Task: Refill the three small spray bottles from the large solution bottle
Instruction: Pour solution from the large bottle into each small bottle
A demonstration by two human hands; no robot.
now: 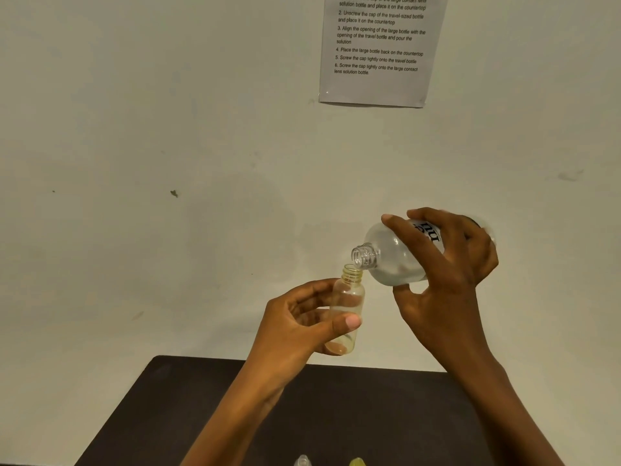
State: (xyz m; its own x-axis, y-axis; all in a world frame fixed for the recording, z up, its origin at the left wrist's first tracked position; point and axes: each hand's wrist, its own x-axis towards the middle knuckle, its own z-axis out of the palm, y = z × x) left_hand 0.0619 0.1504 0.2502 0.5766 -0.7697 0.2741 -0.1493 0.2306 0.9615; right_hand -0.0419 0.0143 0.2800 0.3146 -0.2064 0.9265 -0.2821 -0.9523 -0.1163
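My left hand [302, 321] grips a small clear bottle with a yellowish tint [347, 307], uncapped and nearly upright, held above the dark table. My right hand [447, 264] holds the large clear solution bottle [391, 255], tipped on its side with its open neck pointing left and down, right over the small bottle's mouth. The two openings almost touch. Whether liquid is running I cannot tell. At the bottom edge the tops of two more small things peek in: a clear top [302, 460] and a yellow top [357, 461].
A dark table [188, 408] lies below both hands, against a pale wall. A printed instruction sheet [379, 52] hangs on the wall at the upper right.
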